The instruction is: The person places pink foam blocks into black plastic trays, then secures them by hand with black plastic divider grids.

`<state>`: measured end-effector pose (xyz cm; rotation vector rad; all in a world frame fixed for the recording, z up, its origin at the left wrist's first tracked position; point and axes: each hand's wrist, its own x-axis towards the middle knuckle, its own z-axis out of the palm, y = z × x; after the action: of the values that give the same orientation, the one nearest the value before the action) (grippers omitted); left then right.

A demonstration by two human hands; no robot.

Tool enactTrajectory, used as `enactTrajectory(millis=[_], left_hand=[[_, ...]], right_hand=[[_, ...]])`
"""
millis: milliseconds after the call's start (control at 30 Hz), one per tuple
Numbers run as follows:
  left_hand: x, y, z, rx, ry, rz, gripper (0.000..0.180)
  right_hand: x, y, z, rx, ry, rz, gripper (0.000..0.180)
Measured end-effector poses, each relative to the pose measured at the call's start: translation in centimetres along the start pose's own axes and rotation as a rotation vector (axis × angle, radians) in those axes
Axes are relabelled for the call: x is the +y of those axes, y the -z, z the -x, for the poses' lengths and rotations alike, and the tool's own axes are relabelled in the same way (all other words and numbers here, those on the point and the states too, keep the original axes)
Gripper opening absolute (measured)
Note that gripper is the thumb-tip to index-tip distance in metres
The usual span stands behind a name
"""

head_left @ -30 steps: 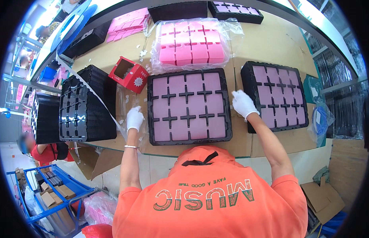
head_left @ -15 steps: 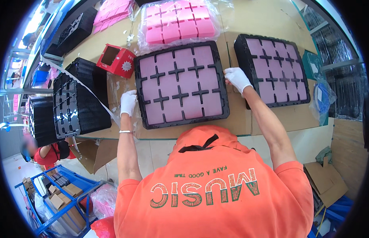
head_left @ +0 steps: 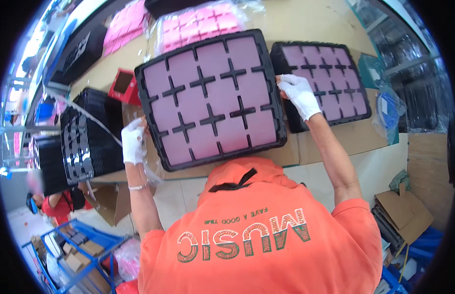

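Note:
My gloved left hand (head_left: 134,142) is closed on the left edge of a black plastic tray (head_left: 227,155). At its right edge my gloved right hand (head_left: 299,94) grips it too, thumb and fingers pinched together. The tray looks raised off the table and tilted. Purple-pink foam (head_left: 221,96) fills it, with black cross-shaped dividers showing between the foam blocks. A second black tray (head_left: 330,122) with the same foam sits to the right, partly behind my right hand.
Stacked black trays (head_left: 102,132) stand on the left beside a red box (head_left: 131,90). Bagged pink foam (head_left: 200,24) lies behind the held tray. More pink foam sheets (head_left: 124,27) are at far left. A bagged blue coil (head_left: 390,110) lies right. Another person (head_left: 58,208) is lower left.
Both hands have lifted the tray up from the table. It appears larger, has shifted slightly left and is more tilted. The view has also shifted a little.

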<state>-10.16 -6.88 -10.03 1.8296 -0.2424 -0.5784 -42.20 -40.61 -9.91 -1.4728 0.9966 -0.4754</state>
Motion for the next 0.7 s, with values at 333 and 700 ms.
enactTrajectory(millis=[333, 700], left_hand=[[3.8, -20.2, 3.7, -0.409, 0.019, 0.169, 0.022], [2.7, -38.3, 4.3, -0.491, 0.255, 0.204, 0.018]], right_hand=[[0.1, 21.2, -2.8, 0.224, -0.013, 0.261, 0.016], [9.2, 37.1, -14.5, 0.380, -0.160, 0.689, 0.027]])
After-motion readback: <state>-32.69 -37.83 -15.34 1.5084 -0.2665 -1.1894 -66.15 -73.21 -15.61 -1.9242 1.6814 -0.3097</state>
